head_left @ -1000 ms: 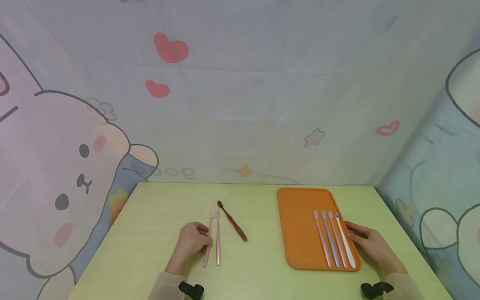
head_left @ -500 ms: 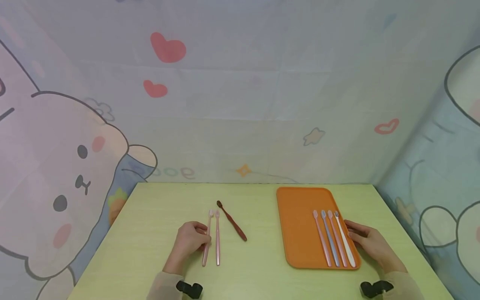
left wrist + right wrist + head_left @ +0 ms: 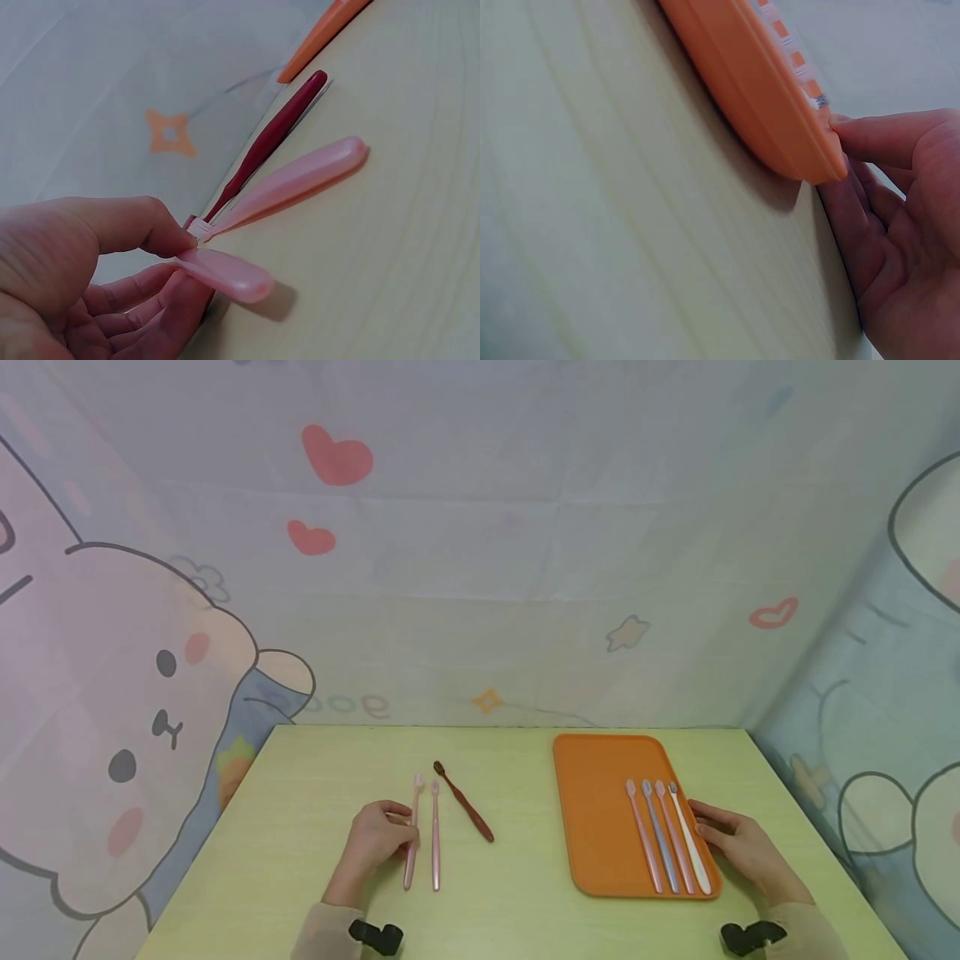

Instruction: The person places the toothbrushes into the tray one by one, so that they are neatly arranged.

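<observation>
At the left, my left hand [image 3: 378,837] pinches a pink toothbrush [image 3: 234,279] between thumb and fingers, its bristle head pointing away from me. Just right of it lies a second pink toothbrush [image 3: 436,856]. A dark red toothbrush [image 3: 469,811] rests slantwise beyond that one. My right hand [image 3: 746,853] holds the right edge of an orange tray [image 3: 600,827], thumb at the rim and fingers along the side. Side by side on the tray are a pink toothbrush [image 3: 647,847], a blue one, another pink one and a white toothbrush [image 3: 693,852].
The pale yellow-green table [image 3: 517,877] carries everything. Behind it hangs a printed cloth [image 3: 480,552] with hearts and a rabbit, and patterned cloth also covers the right side. Both wrists wear a black strap device.
My left hand has shifted slightly left with its pink toothbrush, widening the gap to the second pink one. The right hand and tray have stayed put.
</observation>
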The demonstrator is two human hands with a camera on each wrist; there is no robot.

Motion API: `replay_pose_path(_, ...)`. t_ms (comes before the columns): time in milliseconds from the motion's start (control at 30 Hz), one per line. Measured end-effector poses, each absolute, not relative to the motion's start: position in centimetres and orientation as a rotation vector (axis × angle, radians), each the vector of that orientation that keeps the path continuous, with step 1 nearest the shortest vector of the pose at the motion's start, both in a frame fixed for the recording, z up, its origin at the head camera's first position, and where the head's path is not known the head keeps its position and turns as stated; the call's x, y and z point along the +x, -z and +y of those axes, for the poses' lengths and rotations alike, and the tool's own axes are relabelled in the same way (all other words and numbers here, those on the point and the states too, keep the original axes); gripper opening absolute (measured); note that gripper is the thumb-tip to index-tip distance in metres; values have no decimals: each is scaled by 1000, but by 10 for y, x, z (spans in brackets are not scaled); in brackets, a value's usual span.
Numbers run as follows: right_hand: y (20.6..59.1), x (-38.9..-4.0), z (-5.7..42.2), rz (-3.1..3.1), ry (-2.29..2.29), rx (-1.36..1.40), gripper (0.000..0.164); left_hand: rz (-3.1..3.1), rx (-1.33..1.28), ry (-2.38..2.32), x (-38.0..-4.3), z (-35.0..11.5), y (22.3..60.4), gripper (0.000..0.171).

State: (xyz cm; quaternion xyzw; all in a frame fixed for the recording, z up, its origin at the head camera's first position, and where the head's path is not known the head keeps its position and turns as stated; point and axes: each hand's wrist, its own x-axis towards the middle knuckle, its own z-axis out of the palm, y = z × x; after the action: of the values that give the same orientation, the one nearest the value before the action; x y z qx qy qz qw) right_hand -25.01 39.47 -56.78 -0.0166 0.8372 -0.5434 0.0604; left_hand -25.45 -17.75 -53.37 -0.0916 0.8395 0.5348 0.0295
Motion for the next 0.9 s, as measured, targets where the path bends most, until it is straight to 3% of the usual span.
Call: replay_pose_path(900, 570, -252, 396, 2516, 1668, -47, 64, 2484, -239, -1832, -255, -170, 519, 38)
